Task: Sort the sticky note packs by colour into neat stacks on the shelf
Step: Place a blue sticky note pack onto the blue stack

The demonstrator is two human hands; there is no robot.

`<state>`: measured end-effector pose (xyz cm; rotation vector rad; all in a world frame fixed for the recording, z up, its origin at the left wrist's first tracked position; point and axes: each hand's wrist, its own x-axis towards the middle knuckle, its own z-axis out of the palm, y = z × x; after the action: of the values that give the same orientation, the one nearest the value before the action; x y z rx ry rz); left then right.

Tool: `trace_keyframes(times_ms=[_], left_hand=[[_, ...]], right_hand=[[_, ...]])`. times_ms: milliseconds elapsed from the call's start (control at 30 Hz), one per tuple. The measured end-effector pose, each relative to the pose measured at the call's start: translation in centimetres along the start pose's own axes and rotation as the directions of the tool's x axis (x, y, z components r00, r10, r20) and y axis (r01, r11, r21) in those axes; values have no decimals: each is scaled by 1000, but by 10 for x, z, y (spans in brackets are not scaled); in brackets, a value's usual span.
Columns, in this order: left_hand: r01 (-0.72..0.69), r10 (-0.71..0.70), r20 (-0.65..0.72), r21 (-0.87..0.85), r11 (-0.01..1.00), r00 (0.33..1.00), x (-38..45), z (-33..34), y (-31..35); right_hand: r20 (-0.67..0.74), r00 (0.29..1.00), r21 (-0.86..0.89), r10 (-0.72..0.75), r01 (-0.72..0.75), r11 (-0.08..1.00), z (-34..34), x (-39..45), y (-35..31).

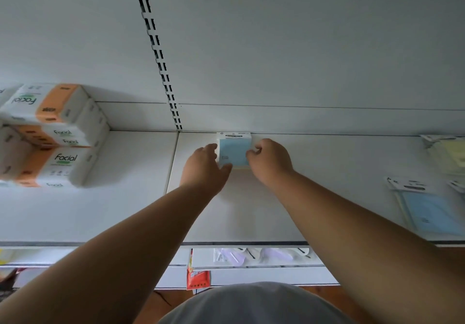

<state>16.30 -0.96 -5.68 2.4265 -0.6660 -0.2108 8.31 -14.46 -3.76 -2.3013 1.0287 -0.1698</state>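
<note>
The left hand (pixel 205 165) and the right hand (pixel 270 159) make the grip together: they stand on the two sides of a blue sticky note pack (pixel 234 151), which lies at the back of the shelf (pixel 251 210), against the rear wall. The left fingers lie along the left edge of the pack, with the thumb near its front corner. The right fingers (pixel 253 153) are curled at its right edge. The pack lies directly between the hands, its printed header toward the wall, so both hands are equally near. It probably tops a small stack, and the hands seem to square it. Well apart, at the right end of the shelf, another blue pack (pixel 432 213) and a yellow pack (pixel 450 155) wait; the right hand is nearer to them. Tissue packs (pixel 50 135) stand at the left.
</note>
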Motion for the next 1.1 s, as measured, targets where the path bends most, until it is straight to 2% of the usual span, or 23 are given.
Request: trace_keyframes(times_ms=[67,133,267,600,867,1100], left_hand=[[-76,74,44,63,995,996,-3,0,-4],[-84,80,55,71,994,995,0,-2,-5],[-110,102,67,130,985,993,6,-2,-5],[-191,174,106,185,964,979,11,-2,-8],[-125,109,118,134,983,987,8,-4,-7],[-104,87,139,119,988,986,5,-10,-1]], right_hand=[[-8,993,-14,-114,114,993,3,-12,8],[13,975,-63,-224,224,973,6,-15,14],[61,938,-206,-342,347,915,5,-10,18],[86,945,-186,-314,325,927,-5,-4,12],[64,935,-432,-348,341,835,3,-19,5],[86,948,-381,-305,314,870,-5,-20,4]])
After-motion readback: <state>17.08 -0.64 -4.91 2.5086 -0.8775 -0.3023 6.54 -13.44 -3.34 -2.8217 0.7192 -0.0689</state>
